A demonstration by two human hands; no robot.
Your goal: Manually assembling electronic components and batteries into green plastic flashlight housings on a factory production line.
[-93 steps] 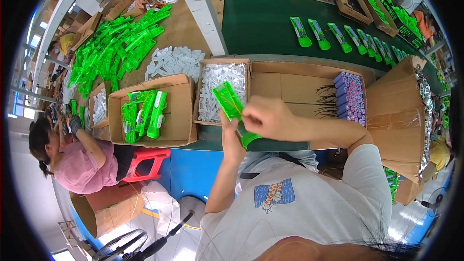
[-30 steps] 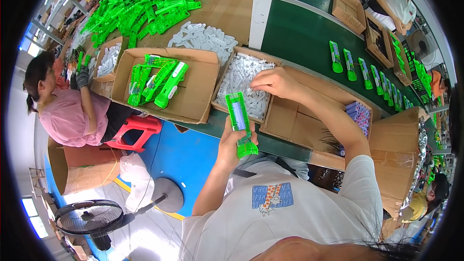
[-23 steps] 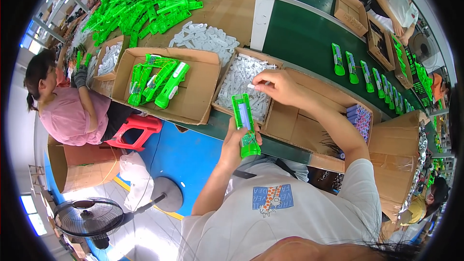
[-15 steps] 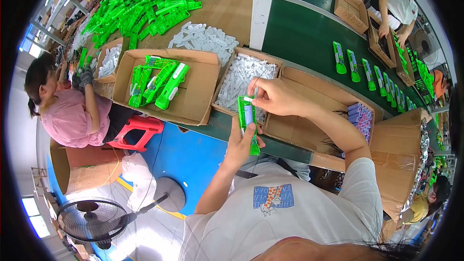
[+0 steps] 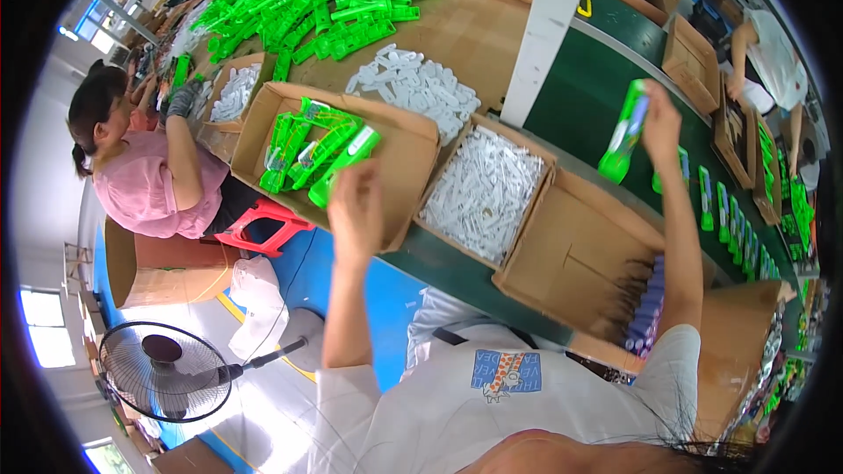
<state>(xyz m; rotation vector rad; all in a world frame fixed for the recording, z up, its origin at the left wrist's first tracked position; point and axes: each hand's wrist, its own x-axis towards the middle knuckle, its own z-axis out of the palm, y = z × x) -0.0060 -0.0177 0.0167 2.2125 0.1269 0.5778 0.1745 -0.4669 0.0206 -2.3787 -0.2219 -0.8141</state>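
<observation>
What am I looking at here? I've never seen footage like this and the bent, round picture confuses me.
A person wears a wide fisheye camera on the head, looking down; that bends the edges. The right hand holds a green pack above the green belt. The left hand, apparently empty, reaches toward a box of green packs. Beside it is a box of white parts, then a nearly empty box. A co-worker in pink sits at left.
</observation>
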